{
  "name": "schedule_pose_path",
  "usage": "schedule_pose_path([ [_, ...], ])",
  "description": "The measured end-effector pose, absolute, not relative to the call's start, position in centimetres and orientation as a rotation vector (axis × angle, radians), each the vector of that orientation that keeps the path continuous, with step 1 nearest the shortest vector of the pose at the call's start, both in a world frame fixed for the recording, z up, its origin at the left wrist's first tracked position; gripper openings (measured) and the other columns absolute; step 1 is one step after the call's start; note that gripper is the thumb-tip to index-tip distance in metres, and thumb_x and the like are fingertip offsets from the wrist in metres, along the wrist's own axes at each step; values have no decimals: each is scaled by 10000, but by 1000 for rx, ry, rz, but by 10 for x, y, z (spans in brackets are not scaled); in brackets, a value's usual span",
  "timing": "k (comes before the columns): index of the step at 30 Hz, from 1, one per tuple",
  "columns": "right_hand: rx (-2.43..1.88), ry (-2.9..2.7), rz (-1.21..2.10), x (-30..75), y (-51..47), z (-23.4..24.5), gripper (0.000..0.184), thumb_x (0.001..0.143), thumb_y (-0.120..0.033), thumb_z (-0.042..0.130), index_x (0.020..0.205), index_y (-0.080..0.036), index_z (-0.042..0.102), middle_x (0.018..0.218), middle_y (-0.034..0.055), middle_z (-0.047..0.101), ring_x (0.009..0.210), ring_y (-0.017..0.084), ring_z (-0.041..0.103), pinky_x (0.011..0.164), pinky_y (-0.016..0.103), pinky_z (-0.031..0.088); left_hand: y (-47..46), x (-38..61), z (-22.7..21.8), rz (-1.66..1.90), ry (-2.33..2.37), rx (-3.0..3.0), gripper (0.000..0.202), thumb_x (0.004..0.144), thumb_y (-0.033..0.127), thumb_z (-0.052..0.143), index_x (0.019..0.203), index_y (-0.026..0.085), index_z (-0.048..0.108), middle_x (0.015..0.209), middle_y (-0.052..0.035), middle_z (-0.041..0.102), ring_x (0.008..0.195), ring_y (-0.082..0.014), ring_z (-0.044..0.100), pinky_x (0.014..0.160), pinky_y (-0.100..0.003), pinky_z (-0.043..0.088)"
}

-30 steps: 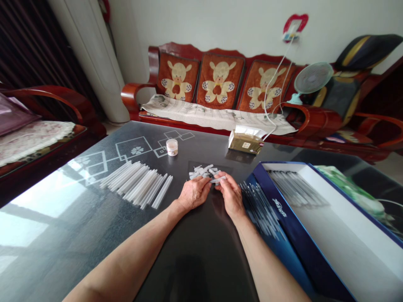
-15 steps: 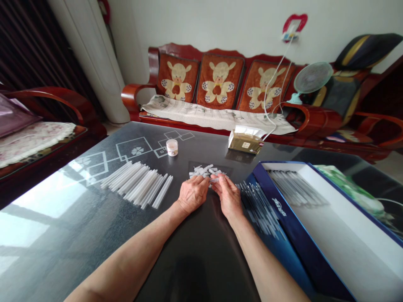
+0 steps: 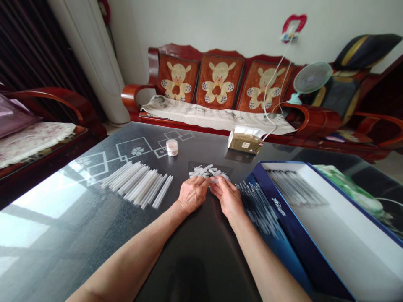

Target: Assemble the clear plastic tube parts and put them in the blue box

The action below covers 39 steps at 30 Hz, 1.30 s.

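My left hand (image 3: 192, 193) and my right hand (image 3: 228, 196) rest close together on the dark glass table (image 3: 78, 222). Both pinch a thin clear tube (image 3: 215, 180) between their fingertips, at the near edge of a small heap of short white caps (image 3: 206, 171). A row of long white tubes (image 3: 137, 183) lies to the left of my left hand. Thin clear tubes (image 3: 260, 205) lie in a pile to the right of my right hand, against a blue box.
A blue-edged white box (image 3: 317, 218) holding more clear tubes stands on the right. A small white jar (image 3: 171, 147) and a tissue box (image 3: 246, 141) sit farther back. Behind the table are a red wooden sofa (image 3: 220, 88) and a small fan (image 3: 311, 79).
Both hands have drawn slightly closer together and my right hand has lowered toward the table, still holding the thin tube by the heap of caps.
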State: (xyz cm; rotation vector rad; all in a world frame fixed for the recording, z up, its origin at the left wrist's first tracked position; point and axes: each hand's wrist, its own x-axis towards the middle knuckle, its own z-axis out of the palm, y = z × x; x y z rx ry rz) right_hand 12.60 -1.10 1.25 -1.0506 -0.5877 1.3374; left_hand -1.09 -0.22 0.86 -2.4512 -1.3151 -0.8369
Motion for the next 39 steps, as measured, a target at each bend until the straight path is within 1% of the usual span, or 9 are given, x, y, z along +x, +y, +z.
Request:
schedule_pose_path([
  [6,-1088,-604,1334,128,-11,7,302,678,-428,762,861,-207,666,858,62,758,780,221,725,659,319,556,-3,-9,5,-832,-1297,-2459,263,951,193,382,926,183,644,753,-48,623,705,-175,563,638,-288,421],
  [12,-1079,-701,1216,124,-10,8,296,710,-454,718,848,-201,652,849,53,745,742,199,705,643,304,551,1,-12,7,-873,-1300,-2455,266,959,243,402,1030,205,655,810,-61,652,759,-184,570,689,-305,416],
  [18,-1225,-1190,828,133,-11,11,181,721,-381,699,783,-217,655,673,-8,674,613,158,611,614,282,511,9,-21,9,-1039,-1280,-2367,251,940,283,475,1121,252,646,1020,-75,676,935,-218,581,861,-392,392],
  [21,-1276,-1462,638,140,-13,18,107,768,-302,643,842,-237,684,803,9,706,701,174,632,691,295,503,11,-23,6,-1076,-1200,-2395,251,934,270,486,1125,236,645,1044,-77,680,969,-216,586,920,-404,378],
  [23,-1318,-1645,497,142,-16,27,134,794,-232,594,878,-245,698,878,32,712,787,192,643,766,315,495,10,-23,5,-1082,-1144,-2417,256,933,267,487,1135,225,639,1027,-73,687,954,-210,594,935,-400,378],
  [27,-1450,-1957,222,154,-23,55,184,808,-155,542,838,-225,709,843,64,681,792,195,624,781,307,477,8,-21,8,-1117,-1109,-2405,317,919,289,502,1216,222,591,1147,-96,655,1057,-243,576,963,-421,373],
  [31,-1544,-1891,-24,211,-37,87,199,818,-202,533,857,-231,726,878,57,655,825,182,616,802,288,472,10,-21,8,-1264,-1170,-2293,431,886,303,525,1301,188,510,1344,-149,526,1204,-306,493,976,-459,383],
  [34,-1774,-1670,-235,283,-46,102,209,791,-272,560,877,-237,748,873,53,649,769,188,606,751,296,475,14,-21,4,-1334,-1158,-2278,420,888,235,480,1306,184,490,1313,-150,543,1185,-291,515,958,-443,411],
  [39,-2391,-1455,-332,382,-45,93,279,798,-237,534,940,-190,770,889,110,689,804,224,624,768,318,448,17,-22,-1,-1356,-1136,-2300,385,891,184,434,1267,200,513,1223,-126,597,1116,-264,562,917,-417,442],
])
